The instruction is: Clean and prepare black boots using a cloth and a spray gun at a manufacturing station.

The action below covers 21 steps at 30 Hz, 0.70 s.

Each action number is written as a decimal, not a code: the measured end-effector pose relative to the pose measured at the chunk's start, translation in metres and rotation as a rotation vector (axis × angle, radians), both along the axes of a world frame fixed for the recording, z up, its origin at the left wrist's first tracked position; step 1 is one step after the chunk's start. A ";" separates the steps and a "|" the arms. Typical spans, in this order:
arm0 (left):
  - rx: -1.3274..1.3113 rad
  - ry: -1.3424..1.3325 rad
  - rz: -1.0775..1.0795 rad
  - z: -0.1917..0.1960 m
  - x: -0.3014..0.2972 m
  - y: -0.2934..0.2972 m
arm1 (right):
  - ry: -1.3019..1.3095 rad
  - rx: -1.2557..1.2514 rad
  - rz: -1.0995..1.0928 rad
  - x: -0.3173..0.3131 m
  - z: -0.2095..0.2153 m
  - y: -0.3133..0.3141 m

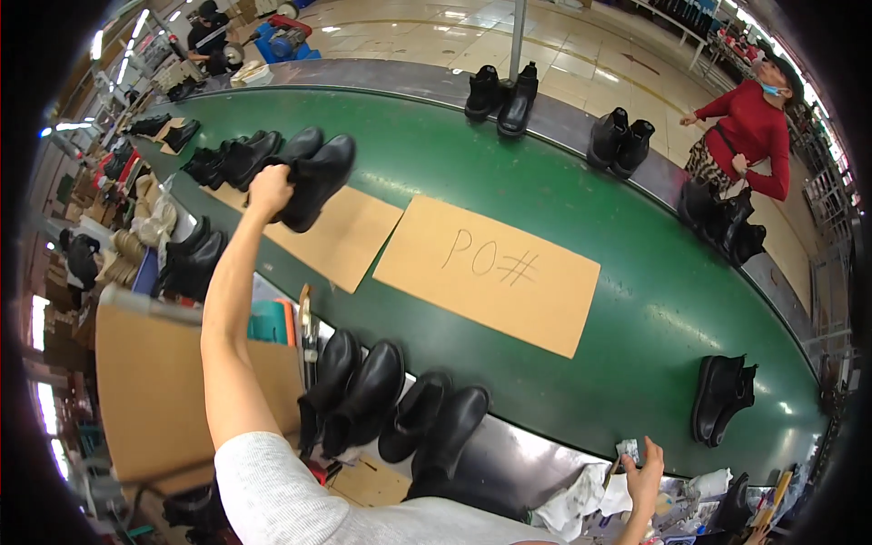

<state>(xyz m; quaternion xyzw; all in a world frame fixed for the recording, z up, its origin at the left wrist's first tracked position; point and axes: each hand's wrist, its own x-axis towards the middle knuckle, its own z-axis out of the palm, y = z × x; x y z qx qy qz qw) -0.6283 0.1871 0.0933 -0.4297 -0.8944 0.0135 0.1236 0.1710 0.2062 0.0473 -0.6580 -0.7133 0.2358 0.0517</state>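
Note:
My left hand [270,191] reaches far out over the green conveyor belt [636,300] and grips a pair of black ankle boots [311,174] by their tops, just above a brown cardboard sheet [338,236]. My right hand [644,472] hovers at the near edge of the belt, fingers spread, over crumpled white rags [590,495]; it holds nothing I can make out. Two more pairs of black boots [391,409] stand on the metal ledge right in front of me.
A larger cardboard sheet [490,272] lies mid-belt. More boot pairs sit at the far edge [502,95], [619,141], at right [722,395] and far left [227,162]. A person in a red top [754,136] stands across the belt. A cardboard box [154,391] stands at my left.

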 end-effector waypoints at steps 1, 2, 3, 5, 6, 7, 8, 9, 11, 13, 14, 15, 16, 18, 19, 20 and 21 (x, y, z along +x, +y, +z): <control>0.008 -0.014 -0.011 -0.018 -0.025 0.000 | -0.019 0.005 -0.019 -0.013 -0.003 0.009; -0.006 -0.047 0.033 -0.034 -0.051 -0.004 | -0.008 -0.048 0.004 -0.032 -0.008 0.022; -0.039 -0.075 0.049 -0.049 -0.076 -0.016 | 0.010 -0.105 0.031 -0.051 -0.014 0.039; -0.166 -0.209 0.272 -0.086 -0.111 -0.056 | 0.165 -0.259 0.036 -0.100 -0.037 0.072; -0.330 -0.262 0.443 -0.108 -0.117 -0.076 | 0.203 -0.240 0.112 -0.122 -0.062 0.085; -0.327 -0.182 0.486 -0.151 -0.068 -0.021 | 0.156 -0.169 0.117 -0.126 -0.088 0.103; -0.328 -0.064 0.564 -0.144 -0.015 0.013 | 0.060 -0.175 0.141 -0.133 -0.108 0.120; -0.321 0.126 0.616 -0.137 -0.019 -0.006 | 0.028 -0.187 0.114 -0.162 -0.129 0.126; -0.068 0.321 0.333 -0.143 -0.006 -0.017 | -0.196 -0.219 0.028 -0.218 -0.139 0.125; -0.211 0.109 -0.063 -0.154 0.047 0.003 | -0.369 -0.231 -0.042 -0.252 -0.151 0.131; -0.250 -0.137 -0.106 -0.175 0.063 0.002 | -0.328 -0.106 -0.016 -0.255 -0.167 0.128; -0.291 -0.383 -0.145 -0.201 0.076 -0.002 | -0.286 0.020 0.012 -0.255 -0.177 0.122; -0.292 -0.386 -0.165 -0.214 0.077 -0.007 | -0.293 0.019 -0.008 -0.255 -0.182 0.120; -0.182 -0.362 -0.210 -0.230 0.055 -0.014 | -0.245 0.056 -0.052 -0.258 -0.185 0.121; -0.167 -0.373 -0.259 -0.235 0.047 -0.014 | -0.254 0.065 -0.100 -0.252 -0.180 0.122; -0.147 -0.384 -0.316 -0.242 0.049 -0.006 | -0.207 0.046 -0.119 -0.242 -0.173 0.128; -0.175 -0.440 -0.337 -0.241 0.067 0.019 | -0.170 0.039 -0.158 -0.226 -0.167 0.138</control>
